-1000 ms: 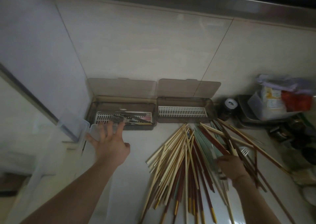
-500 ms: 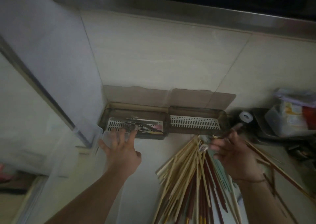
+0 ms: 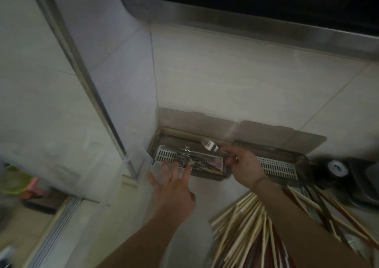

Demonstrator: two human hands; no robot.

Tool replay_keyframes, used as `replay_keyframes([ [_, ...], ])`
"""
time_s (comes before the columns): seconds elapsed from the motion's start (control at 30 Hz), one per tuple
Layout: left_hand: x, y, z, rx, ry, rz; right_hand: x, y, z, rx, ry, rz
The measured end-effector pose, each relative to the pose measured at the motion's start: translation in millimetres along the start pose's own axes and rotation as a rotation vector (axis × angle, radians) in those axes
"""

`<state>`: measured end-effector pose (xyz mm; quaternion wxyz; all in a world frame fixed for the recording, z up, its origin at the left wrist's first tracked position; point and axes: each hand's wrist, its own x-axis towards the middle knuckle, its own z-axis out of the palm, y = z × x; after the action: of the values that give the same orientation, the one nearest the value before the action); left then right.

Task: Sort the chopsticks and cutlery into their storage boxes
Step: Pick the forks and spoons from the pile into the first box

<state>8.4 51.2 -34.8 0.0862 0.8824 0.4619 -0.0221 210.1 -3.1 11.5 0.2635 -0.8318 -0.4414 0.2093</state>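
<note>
- The right hand has its fingers curled, pinching the handle of a metal fork; the tines point left and hang just above the left storage box.
- The left hand lies flat with its fingers spread and straight, gripping nothing; the fingertips reach the near edge of the left storage box and a small clear plastic piece beside it.
- The left storage box sits in the far corner against the wall, lid open and leaning back on the tiles; cutlery already lies jumbled on its slotted white tray.
- The right storage box touches it on the right, lid also open; its slotted tray shows, partly hidden behind the right wrist.
- A loose heap of chopsticks, pale, dark red and green, fans across the counter near right, under the right forearm.
- A dark jar with a white cap stands just right of the right storage box.
- A clear plastic container stands at the left, by a metal frame edge.
</note>
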Motion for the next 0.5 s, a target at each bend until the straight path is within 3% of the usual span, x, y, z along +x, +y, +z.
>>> replay_keyframes([
  [0.17,-0.5,-2.3,1.5,0.025,-0.001,-0.003,32.5,-16.4,36.1,-0.048,-0.209,-0.095],
  [0.3,-0.3,-0.7,0.7,-0.009,-0.103,-0.008,44.4,-4.5,63.7,-0.063,-0.299,-0.062],
  [0.5,2.2,-0.9,0.6,0.023,-0.001,-0.008,45.3,4.4,73.6,-0.055,-0.278,-0.014],
])
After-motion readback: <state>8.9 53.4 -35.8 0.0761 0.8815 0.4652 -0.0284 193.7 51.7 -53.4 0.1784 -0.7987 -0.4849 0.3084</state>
